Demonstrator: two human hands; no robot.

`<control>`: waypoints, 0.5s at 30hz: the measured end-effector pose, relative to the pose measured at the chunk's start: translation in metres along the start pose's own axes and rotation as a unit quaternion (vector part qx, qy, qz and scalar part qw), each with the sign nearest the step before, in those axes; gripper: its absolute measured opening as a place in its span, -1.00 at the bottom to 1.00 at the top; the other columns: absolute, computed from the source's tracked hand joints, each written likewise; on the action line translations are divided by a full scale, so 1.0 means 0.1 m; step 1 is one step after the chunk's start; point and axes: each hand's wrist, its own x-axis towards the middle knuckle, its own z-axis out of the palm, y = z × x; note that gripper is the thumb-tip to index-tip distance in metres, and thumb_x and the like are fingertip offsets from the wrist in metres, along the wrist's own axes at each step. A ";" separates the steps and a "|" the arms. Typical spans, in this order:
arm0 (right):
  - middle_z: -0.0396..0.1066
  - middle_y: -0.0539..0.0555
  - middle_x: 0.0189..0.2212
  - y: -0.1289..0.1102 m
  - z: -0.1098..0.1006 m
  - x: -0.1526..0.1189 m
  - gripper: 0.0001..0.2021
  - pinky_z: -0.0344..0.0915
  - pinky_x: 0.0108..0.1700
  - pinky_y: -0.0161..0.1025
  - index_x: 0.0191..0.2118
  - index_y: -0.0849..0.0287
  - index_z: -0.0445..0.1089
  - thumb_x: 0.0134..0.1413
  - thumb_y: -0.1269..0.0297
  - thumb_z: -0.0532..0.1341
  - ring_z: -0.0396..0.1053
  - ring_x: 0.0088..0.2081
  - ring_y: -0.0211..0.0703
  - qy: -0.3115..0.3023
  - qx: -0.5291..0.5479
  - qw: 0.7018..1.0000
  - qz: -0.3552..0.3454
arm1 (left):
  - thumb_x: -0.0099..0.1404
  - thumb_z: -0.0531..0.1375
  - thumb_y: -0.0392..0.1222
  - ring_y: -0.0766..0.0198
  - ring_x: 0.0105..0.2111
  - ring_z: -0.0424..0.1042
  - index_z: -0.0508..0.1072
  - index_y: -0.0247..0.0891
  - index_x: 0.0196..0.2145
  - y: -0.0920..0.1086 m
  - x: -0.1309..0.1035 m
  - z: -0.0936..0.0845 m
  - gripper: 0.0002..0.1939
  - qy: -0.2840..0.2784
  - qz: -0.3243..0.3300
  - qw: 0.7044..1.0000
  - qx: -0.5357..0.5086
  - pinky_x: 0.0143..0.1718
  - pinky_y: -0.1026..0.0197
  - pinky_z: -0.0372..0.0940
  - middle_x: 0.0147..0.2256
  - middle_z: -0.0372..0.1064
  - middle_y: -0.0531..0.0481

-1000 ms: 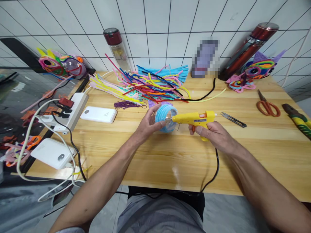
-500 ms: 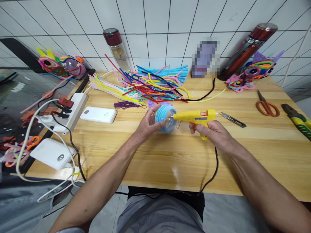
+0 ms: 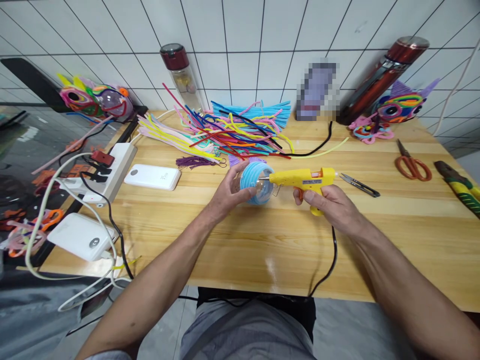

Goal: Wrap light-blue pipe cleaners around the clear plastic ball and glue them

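Observation:
My left hand (image 3: 229,191) is closed around a clear plastic container wrapped in light blue pipe cleaners (image 3: 245,176), its thumb lying across the near side. In my right hand (image 3: 330,204) is a yellow glue gun (image 3: 296,178), with a finger at the orange trigger. The metal nozzle points left and reaches the container's blue-wrapped rim; whether it touches is hard to tell. A white glue stick end pokes out of the gun's back. Behind the container lies a pile of colourful pipe cleaners (image 3: 232,130).
Thread snips (image 3: 360,185), orange-handled scissors (image 3: 412,167) and pliers (image 3: 459,187) lie to the right. A power strip (image 3: 112,172) and white power banks (image 3: 152,177) with cables are at left. Bottles and a phone (image 3: 317,92) stand along the tiled wall. The gun's black cord (image 3: 333,260) hangs over the front edge.
The glue gun has shifted very slightly to the right. Both hands keep the same grip, and the container stays nearly in place.

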 end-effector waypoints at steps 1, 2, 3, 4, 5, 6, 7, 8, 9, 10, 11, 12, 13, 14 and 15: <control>0.66 0.14 -0.21 0.00 0.00 0.00 -0.33 0.50 -0.01 -0.10 -0.39 0.09 0.62 0.12 -0.53 0.31 0.58 -0.12 0.07 0.001 0.001 1.000 0.000 | 0.04 0.57 0.27 -0.14 0.17 0.54 0.30 -0.18 0.35 0.00 0.00 0.00 0.06 -0.001 -0.001 1.000 0.000 0.21 -0.10 0.43 0.19 0.54 -0.23; 0.66 0.14 -0.21 0.01 0.00 0.00 -0.33 0.50 -0.01 -0.10 -0.39 0.09 0.62 0.12 -0.53 0.32 0.58 -0.11 0.07 0.001 0.002 1.000 0.000 | 0.04 0.57 0.27 -0.14 0.17 0.54 0.29 -0.19 0.35 0.01 0.00 0.00 0.07 -0.002 -0.003 1.000 -0.001 0.21 -0.09 0.43 0.19 0.54 -0.23; 0.66 0.14 -0.21 0.01 0.00 0.00 -0.33 0.50 -0.01 -0.10 -0.39 0.09 0.62 0.12 -0.52 0.32 0.58 -0.11 0.07 0.002 0.003 1.000 0.001 | 0.03 0.57 0.26 -0.13 0.16 0.54 0.29 -0.19 0.36 0.01 0.00 0.00 0.08 -0.002 -0.004 1.000 -0.002 0.21 -0.09 0.43 0.19 0.53 -0.23; 0.66 0.14 -0.21 0.01 0.00 0.00 -0.34 0.49 -0.01 -0.11 -0.39 0.09 0.63 0.12 -0.52 0.32 0.58 -0.11 0.07 0.003 0.004 1.000 0.002 | 0.02 0.57 0.26 -0.13 0.16 0.54 0.28 -0.19 0.35 0.01 0.00 0.00 0.08 -0.003 -0.005 1.000 -0.003 0.21 -0.09 0.43 0.19 0.53 -0.23; 0.67 0.14 -0.20 0.02 0.00 0.00 -0.34 0.49 -0.02 -0.11 -0.39 0.09 0.63 0.12 -0.51 0.32 0.57 -0.11 0.07 0.006 0.005 1.000 0.004 | 0.02 0.57 0.26 -0.13 0.17 0.53 0.29 -0.19 0.35 0.01 0.00 0.00 0.08 -0.003 -0.005 1.000 -0.002 0.21 -0.09 0.43 0.20 0.52 -0.23; 0.67 0.14 -0.20 0.02 0.00 0.00 -0.34 0.49 -0.02 -0.11 -0.39 0.09 0.63 0.12 -0.51 0.33 0.57 -0.11 0.07 0.010 0.006 1.000 0.005 | 0.03 0.57 0.26 -0.13 0.17 0.53 0.29 -0.19 0.35 0.01 0.00 0.00 0.07 -0.002 -0.006 1.000 0.000 0.21 -0.09 0.43 0.21 0.51 -0.24; 0.67 0.14 -0.20 0.03 0.00 0.00 -0.34 0.48 -0.02 -0.12 -0.39 0.09 0.63 0.11 -0.51 0.34 0.57 -0.11 0.06 0.014 0.008 1.000 0.005 | 0.03 0.57 0.26 -0.14 0.18 0.52 0.30 -0.18 0.34 0.01 0.00 0.00 0.06 0.000 -0.006 1.000 0.002 0.21 -0.09 0.43 0.23 0.50 -0.24; 0.66 0.14 -0.21 0.03 0.00 0.00 -0.34 0.48 -0.02 -0.11 -0.39 0.09 0.63 0.10 -0.51 0.35 0.57 -0.12 0.06 0.020 0.014 1.000 0.005 | 0.03 0.57 0.26 -0.14 0.20 0.52 0.30 -0.18 0.34 0.01 0.00 -0.01 0.05 0.001 -0.006 1.000 0.004 0.21 -0.08 0.44 0.25 0.49 -0.25; 0.66 0.13 -0.23 0.03 0.01 0.00 -0.35 0.48 -0.02 -0.11 -0.39 0.09 0.64 0.09 -0.51 0.36 0.57 -0.13 0.06 0.026 0.024 0.999 0.005 | 0.03 0.57 0.26 -0.15 0.21 0.51 0.30 -0.18 0.34 0.01 0.00 -0.01 0.05 0.001 -0.006 1.000 0.003 0.20 -0.08 0.44 0.27 0.47 -0.26; 0.66 0.13 -0.25 0.03 0.02 0.01 -0.36 0.48 -0.02 -0.10 -0.37 0.09 0.65 0.07 -0.50 0.38 0.57 -0.15 0.05 0.031 0.038 0.999 0.006 | 0.03 0.57 0.26 -0.16 0.23 0.50 0.30 -0.19 0.34 0.00 0.00 -0.01 0.05 0.002 -0.005 1.000 0.002 0.20 -0.07 0.45 0.28 0.46 -0.27; 0.66 0.13 -0.26 0.02 0.03 0.01 -0.38 0.49 -0.02 -0.08 -0.34 0.09 0.66 0.06 -0.48 0.40 0.57 -0.16 0.05 0.038 0.057 0.998 0.008 | 0.03 0.57 0.26 -0.17 0.24 0.49 0.29 -0.19 0.35 0.00 0.00 -0.01 0.06 0.001 -0.004 1.000 0.001 0.20 -0.07 0.45 0.30 0.45 -0.28; 0.65 0.12 -0.26 0.01 0.04 0.01 -0.39 0.49 -0.03 -0.07 -0.31 0.08 0.66 0.05 -0.46 0.42 0.57 -0.17 0.05 0.048 0.080 0.996 0.011 | 0.03 0.57 0.26 -0.17 0.26 0.47 0.29 -0.19 0.35 0.00 0.01 -0.01 0.06 0.000 -0.002 1.000 0.000 0.21 -0.07 0.44 0.32 0.43 -0.28; 0.66 0.12 -0.26 0.00 0.06 0.01 -0.41 0.50 -0.04 -0.06 -0.29 0.08 0.67 0.03 -0.43 0.44 0.57 -0.18 0.05 0.061 0.102 0.993 0.013 | 0.04 0.56 0.26 -0.18 0.28 0.46 0.29 -0.20 0.35 0.00 0.01 -0.01 0.07 -0.002 -0.001 1.000 0.000 0.23 -0.08 0.44 0.33 0.42 -0.29; 0.66 0.12 -0.26 -0.02 0.07 0.01 -0.44 0.50 -0.05 -0.06 -0.29 0.08 0.67 0.01 -0.40 0.46 0.56 -0.18 0.05 0.078 0.123 0.989 0.015 | 0.04 0.56 0.27 -0.19 0.29 0.45 0.29 -0.20 0.35 -0.01 0.02 -0.01 0.07 -0.004 0.000 1.000 0.001 0.24 -0.08 0.43 0.35 0.41 -0.30; 0.66 0.12 -0.25 -0.04 0.08 0.01 -0.47 0.49 -0.07 -0.07 -0.30 0.08 0.67 0.00 -0.36 0.48 0.55 -0.19 0.04 0.097 0.138 0.986 0.016 | 0.04 0.56 0.27 -0.20 0.30 0.44 0.30 -0.20 0.35 -0.01 0.02 -0.01 0.07 -0.005 0.002 1.000 0.002 0.25 -0.08 0.42 0.35 0.40 -0.30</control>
